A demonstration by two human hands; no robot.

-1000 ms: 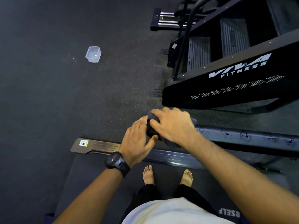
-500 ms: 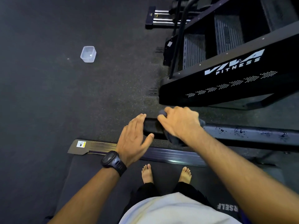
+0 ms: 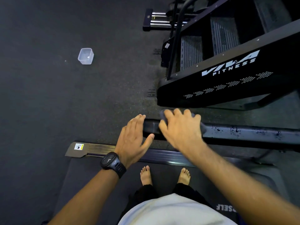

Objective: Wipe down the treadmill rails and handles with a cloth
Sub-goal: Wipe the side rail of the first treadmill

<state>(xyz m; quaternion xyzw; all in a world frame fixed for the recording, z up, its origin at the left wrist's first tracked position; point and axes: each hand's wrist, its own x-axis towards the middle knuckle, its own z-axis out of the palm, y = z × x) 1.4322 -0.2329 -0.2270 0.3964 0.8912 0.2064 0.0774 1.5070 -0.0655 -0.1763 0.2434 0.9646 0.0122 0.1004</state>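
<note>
Writing: "VIVA FITNESS" in white on the black stair machine (image 3: 230, 82) just beyond the handrail (image 3: 243, 132). Upside-down "SELF", partly cut off, on the treadmill belt (image 3: 164, 172) on the handrail's near side. Yellow/white sticker (image 3: 78, 146), too small to read, on the side rail (image 3: 100, 149) below the handrail's free end.

Right hand (image 3: 180, 129), blurred: fingers curled over dark cloth (image 3: 162, 116), pressing it on top of handrail nr the free end. Left hand (image 3: 132, 138) w/ black watch (image 3: 112, 162): fingers straight, holds nothing, thumb tip touching the end.

Open floor past the free end; clear plastic tub (image 3: 85, 56) well apart. Narrow gap btwn handrail & stair machine.
</note>
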